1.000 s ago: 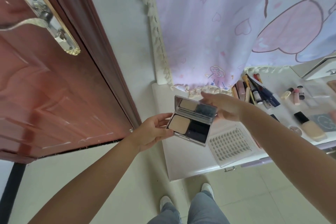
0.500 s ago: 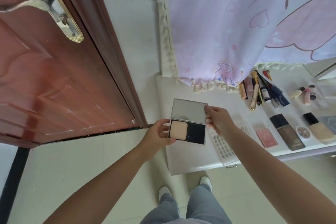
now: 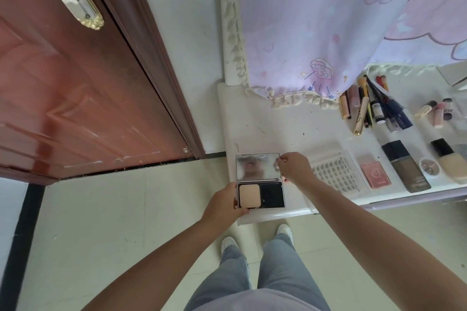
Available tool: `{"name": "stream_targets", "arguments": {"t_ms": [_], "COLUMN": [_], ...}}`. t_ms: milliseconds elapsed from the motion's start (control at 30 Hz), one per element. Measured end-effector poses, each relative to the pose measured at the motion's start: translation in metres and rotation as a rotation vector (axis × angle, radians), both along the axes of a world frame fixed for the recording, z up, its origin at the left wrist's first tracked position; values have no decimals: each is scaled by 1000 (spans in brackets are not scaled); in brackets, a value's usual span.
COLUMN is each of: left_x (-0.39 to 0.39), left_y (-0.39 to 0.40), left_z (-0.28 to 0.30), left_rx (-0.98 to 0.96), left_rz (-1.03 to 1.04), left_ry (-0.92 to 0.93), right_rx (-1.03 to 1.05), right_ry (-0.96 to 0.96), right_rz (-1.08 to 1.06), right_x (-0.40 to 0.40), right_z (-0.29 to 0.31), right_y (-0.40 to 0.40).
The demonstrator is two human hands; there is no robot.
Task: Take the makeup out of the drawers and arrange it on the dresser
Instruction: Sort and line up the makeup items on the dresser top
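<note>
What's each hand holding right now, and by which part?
Both hold the open powder compact. The left hand grips the left edge of its base; the right hand pinches the right edge of its mirrored lid.

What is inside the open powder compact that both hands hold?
The compact shows a beige powder pan left, a black compartment right, and a lid mirror. The black compartment's contents cannot be told.

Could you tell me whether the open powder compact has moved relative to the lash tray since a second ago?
Yes. The powder compact has come down toward the dresser's front edge, left of the lash tray, its lid opened wider.
</note>
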State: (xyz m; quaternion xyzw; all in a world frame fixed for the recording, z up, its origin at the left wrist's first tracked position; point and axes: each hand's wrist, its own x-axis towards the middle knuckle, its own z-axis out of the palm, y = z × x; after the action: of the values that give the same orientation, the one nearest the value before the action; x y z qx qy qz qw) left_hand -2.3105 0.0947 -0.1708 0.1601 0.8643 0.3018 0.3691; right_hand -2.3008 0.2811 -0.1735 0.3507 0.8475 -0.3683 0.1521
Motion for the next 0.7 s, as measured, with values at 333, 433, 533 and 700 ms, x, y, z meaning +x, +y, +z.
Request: {"name": "stream_targets", "arguments": {"t_ms": [333, 433, 533, 700], "left_x": [2, 2, 1, -2], "left_y": [2, 3, 5, 8], "left_z": [-5, -7, -6, -5], "left_rx": [-111, -111, -111, -125], "left_rz": [-65, -39, -35, -65], "left_ry": [59, 43, 39, 51], "right_rx": [154, 149, 110, 114], "right_ry": [15, 170, 269, 276], "right_rz": [84, 129, 127, 136], "right_x": [-3, 3, 10, 13], "right_z": [-7, -5, 4, 5], "right_y": [-5, -6, -5, -3]}}
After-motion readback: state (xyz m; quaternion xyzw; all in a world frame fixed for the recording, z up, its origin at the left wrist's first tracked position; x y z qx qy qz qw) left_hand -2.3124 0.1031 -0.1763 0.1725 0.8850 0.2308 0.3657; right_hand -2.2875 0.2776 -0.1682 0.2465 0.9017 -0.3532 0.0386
